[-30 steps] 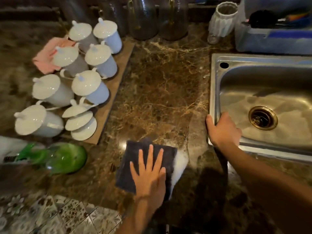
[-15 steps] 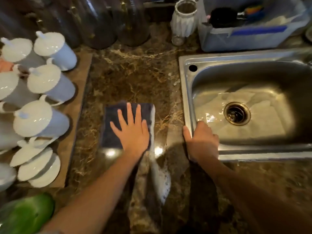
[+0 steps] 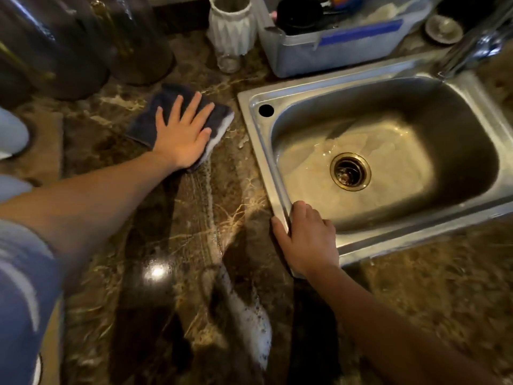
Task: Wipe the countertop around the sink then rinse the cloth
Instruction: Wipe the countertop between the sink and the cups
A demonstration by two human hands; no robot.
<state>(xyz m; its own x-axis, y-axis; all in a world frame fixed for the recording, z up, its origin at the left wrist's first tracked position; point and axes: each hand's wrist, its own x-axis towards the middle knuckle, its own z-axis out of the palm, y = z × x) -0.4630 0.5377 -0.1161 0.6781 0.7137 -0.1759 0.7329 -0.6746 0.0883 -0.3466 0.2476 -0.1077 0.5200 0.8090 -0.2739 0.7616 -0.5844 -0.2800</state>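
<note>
Left hand is flat on the dark blue cloth, fingers spread wide and pressing it down on the marble table, just left of the sink's back-left corner. Right hand isn't holding anything. It rests on the sink's front-left corner with the fingers loosely bent over the rim, looks like bracing.

A soapy streak runs from the cloth down along the left of the sink and ends in a blob of foam well in front of it. So I'd say the wiping is only partly done, and no rinsing yet.

What I'd worry about: the cloth is close to the dark glass jars, which are behind and left of the sink, and to the small clear glass under the ribbed white vase. A hard push that way could knock one over. That foam could also slide off the front edge if it gets skipped.
</note>
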